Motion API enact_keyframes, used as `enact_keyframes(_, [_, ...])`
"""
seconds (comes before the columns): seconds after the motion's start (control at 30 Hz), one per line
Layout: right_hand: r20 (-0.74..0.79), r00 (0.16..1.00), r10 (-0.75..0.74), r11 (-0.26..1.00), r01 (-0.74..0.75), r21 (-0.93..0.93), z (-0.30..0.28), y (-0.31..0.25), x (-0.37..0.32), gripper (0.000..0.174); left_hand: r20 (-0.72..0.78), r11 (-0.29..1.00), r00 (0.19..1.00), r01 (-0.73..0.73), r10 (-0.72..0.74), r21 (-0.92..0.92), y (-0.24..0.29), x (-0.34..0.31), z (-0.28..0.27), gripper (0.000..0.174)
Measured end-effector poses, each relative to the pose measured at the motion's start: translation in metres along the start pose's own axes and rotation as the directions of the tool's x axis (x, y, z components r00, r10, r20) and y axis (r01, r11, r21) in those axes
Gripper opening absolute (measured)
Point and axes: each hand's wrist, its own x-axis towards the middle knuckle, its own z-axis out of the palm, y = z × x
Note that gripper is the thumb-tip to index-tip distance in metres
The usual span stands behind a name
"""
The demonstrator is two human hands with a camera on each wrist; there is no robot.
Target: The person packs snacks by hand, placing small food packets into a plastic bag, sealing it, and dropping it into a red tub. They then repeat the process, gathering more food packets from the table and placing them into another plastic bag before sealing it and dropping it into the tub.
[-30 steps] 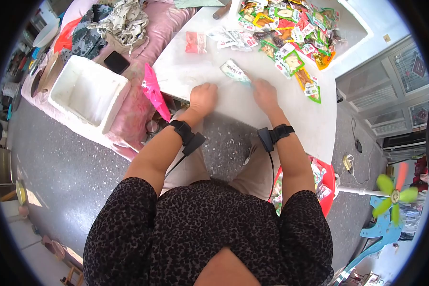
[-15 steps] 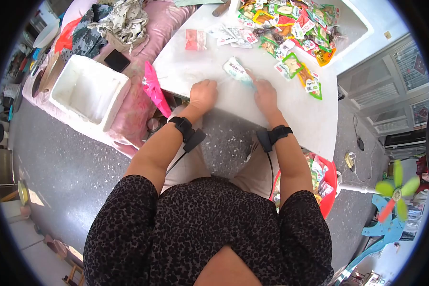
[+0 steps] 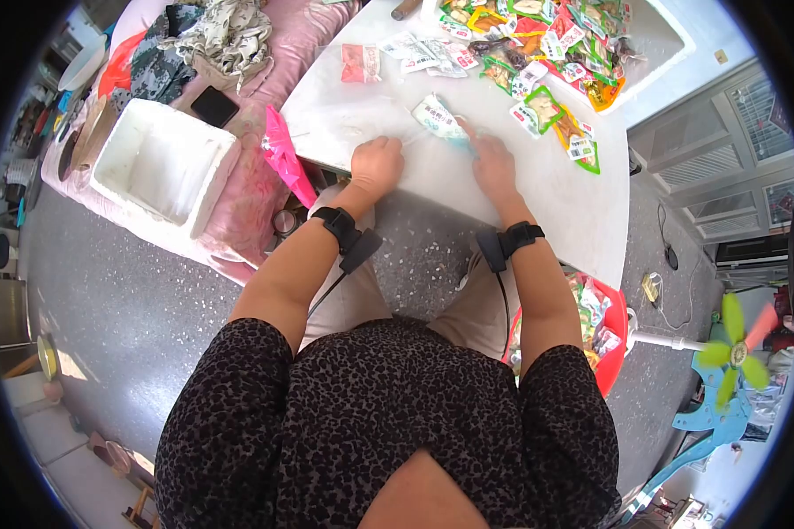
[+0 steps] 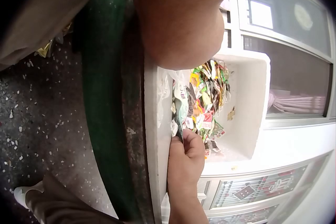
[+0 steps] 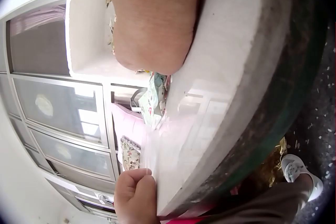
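Observation:
On the white table (image 3: 326, 123) lies a white and pale green printed packet (image 3: 434, 115). My right hand (image 3: 494, 167) is at its right end, index finger stretched along the packet. In the left wrist view, the right hand's thumb and finger (image 4: 185, 134) pinch the packet's near end. My left hand (image 3: 378, 167) rests by the table's front edge with curled fingers. In the right wrist view the left hand (image 5: 135, 195) pinches a thin sheet of clear plastic (image 5: 152, 153), which stretches toward the packet.
Many colourful snack packets (image 3: 538, 44) fill a white foam box at the back right, some spilling out. White packets (image 3: 428, 55) and a red packet (image 3: 360, 63) lie behind. An empty foam box (image 3: 163, 167) sits left; a red tub (image 3: 613, 344) stands below right.
The printed packet has turned a little and lies flatter, its printed face showing more. The right index finger has straightened along it. The left hand has barely moved.

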Motion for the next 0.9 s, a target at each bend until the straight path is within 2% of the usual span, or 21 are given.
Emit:
enact_keyframes(0.27, [0.031, 0.999, 0.031, 0.999, -0.030, -0.028, -0.001, -0.001, 0.000, 0.027, 0.012, 1.000, 1.000, 0.019, -0.019, -0.008, 0.001, 0.000, 0.000, 0.007])
enact_keyframes(0.37, [-0.005, 0.998, 0.060, 0.998, -0.060, 0.000, -0.003, -0.001, -0.001, 0.026, 0.010, 1.000, 1.000, 0.026, -0.025, -0.013, 0.001, 0.001, -0.001, 0.007])
enact_keyframes(0.57, [-0.144, 0.986, 0.082, 0.987, -0.060, 0.151, -0.013, -0.004, -0.003, 0.019, 0.013, 1.000, 1.000, 0.027, -0.026, -0.015, -0.001, 0.000, 0.001, 0.007])
enact_keyframes(0.67, [-0.167, 0.973, 0.157, 0.939, -0.094, 0.331, -0.027, -0.008, 0.002, 0.012, 0.024, 1.000, 0.999, 0.030, -0.030, -0.002, 0.000, 0.001, 0.000, 0.007])
enact_keyframes(0.7, [-0.100, 0.962, 0.254, 0.905, -0.200, 0.374, -0.034, -0.009, 0.004, 0.010, 0.019, 1.000, 0.999, 0.026, -0.026, 0.000, 0.000, 0.000, 0.000, 0.007])
enact_keyframes(0.77, [0.047, 0.902, 0.429, 0.804, -0.405, 0.435, -0.056, -0.016, 0.010, 0.008, 0.010, 1.000, 1.000, 0.023, -0.023, 0.003, 0.000, 0.000, 0.001, 0.007])
enact_keyframes(0.87, [0.182, 0.826, 0.534, 0.563, -0.508, 0.651, -0.067, -0.007, 0.009, 0.008, 0.002, 1.000, 1.000, 0.029, -0.029, 0.011, -0.001, 0.001, 0.002, 0.006])
enact_keyframes(0.9, [0.442, 0.705, 0.555, 0.089, -0.579, 0.811, -0.065, 0.001, 0.006, 0.013, 0.006, 0.999, 0.999, 0.034, -0.034, 0.016, 0.000, 0.001, 0.002, 0.006])
